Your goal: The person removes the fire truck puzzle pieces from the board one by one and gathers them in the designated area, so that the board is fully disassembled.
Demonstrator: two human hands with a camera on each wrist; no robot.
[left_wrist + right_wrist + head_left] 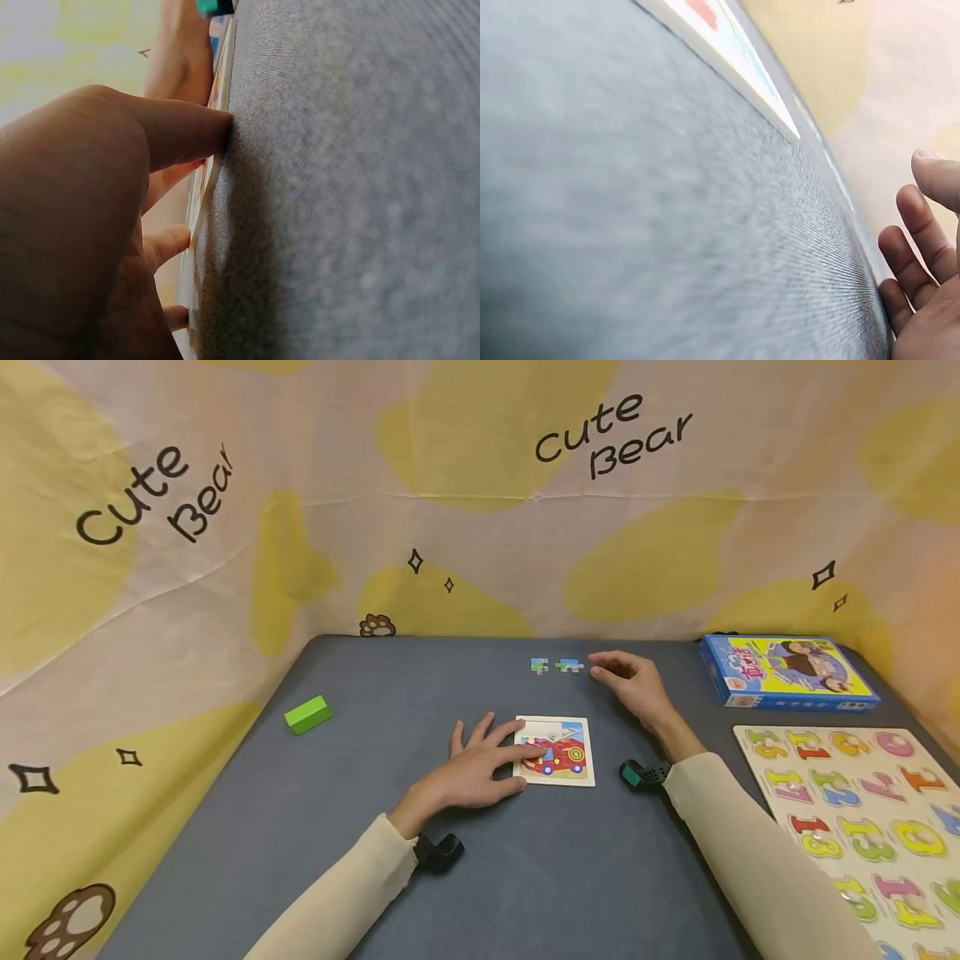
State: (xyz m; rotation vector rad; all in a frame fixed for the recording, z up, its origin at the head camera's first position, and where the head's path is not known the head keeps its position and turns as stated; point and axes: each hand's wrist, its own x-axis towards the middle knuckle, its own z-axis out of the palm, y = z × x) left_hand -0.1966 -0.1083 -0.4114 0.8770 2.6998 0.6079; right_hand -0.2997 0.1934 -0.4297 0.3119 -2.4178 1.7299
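A small square jigsaw puzzle [573, 753] with a white frame and a red vehicle picture lies flat on the table. My left hand [474, 770] spreads over its left side, with fingers resting on the frame and picture; in the left wrist view the thumb [187, 133] touches down at the board's near edge. Farther back lie two loose jigsaw pieces, a left piece [539, 666] and a right piece [570, 666]. Just right of them is my right hand [636, 687], fingers loosely bent. The right wrist view shows nothing between its thumb and fingers [922, 225].
A green block [308, 715] lies on the left of the dark grey table [315, 877]. At the right are a blue boxed toy [787, 672] and, nearer, a large number board [840, 810] partly under the right sleeve. A patterned cloth [480, 543] hangs behind.
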